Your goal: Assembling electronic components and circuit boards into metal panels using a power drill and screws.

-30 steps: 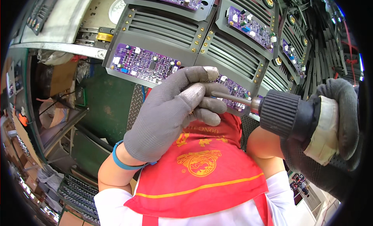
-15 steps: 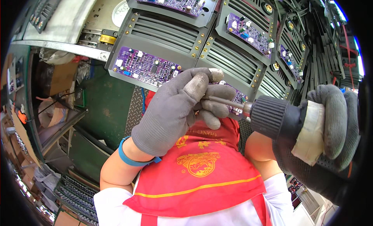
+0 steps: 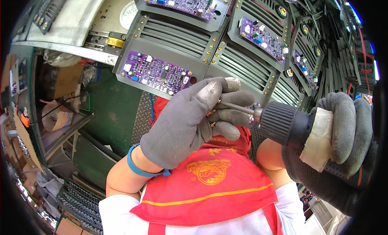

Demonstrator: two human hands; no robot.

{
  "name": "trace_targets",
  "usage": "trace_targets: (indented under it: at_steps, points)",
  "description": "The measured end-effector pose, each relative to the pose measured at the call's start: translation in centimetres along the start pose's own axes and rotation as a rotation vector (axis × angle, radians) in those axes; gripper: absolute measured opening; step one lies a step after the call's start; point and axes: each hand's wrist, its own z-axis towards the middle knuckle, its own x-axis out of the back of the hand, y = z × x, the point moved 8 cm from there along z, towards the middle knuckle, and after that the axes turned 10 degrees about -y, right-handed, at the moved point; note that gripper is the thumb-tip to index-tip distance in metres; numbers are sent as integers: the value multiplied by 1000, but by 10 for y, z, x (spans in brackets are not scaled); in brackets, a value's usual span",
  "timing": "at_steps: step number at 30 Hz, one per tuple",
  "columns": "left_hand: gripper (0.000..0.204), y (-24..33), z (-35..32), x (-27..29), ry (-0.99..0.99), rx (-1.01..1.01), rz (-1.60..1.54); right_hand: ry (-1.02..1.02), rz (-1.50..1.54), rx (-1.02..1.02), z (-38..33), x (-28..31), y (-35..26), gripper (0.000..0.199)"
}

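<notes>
A powered screwdriver (image 3: 291,123) is held in the right hand (image 3: 343,142), which is closed around its dark ribbed body; a strip of pale tape is wrapped round the grip where the gloved fingers lie. The thin metal bit (image 3: 238,109) points left into the left hand (image 3: 194,117), whose gloved fingers are curled shut around the bit's tip. Small brass-coloured screws (image 3: 213,123) can be glimpsed between those fingers, though how many are held cannot be told. Both hands are raised in front of the red apron (image 3: 206,182), above the grey finned metal housings (image 3: 178,37) that are spread over the worktop (image 3: 109,109), several of them carrying purple circuit boards (image 3: 155,71).

The screwdriver is judged to be rigid and fairly heavy toward its body, so it is best gripped around the ribbed and taped section, where the surface is not slippery. The bit is stiff but thin, and only light guidance near its tip should be needed. The screws are tiny, hard and easily dropped, the more so through knitted gloves; they are best pinched between thumb and forefinger, or kept cupped in the curled fingers. The circuit boards look fragile, with small parts standing proud, and would be better handled by the metal housings beneath them than by their faces.
</notes>
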Motion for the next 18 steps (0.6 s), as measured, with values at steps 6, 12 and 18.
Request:
trace_targets:
  at_steps: [6, 12, 18]
  points:
    - [48, -1, -2, 0, 7, -23, -51, -129, 407, 289, 26, -17, 3, 26]
    - [54, -2, -7, 1, -49, -21, -84, -260, 822, 601, 46, -26, 9, 18]
    - [58, 0, -7, 1, 27, 14, 24, -396, 1216, 900, 53, -8, 7, 12]
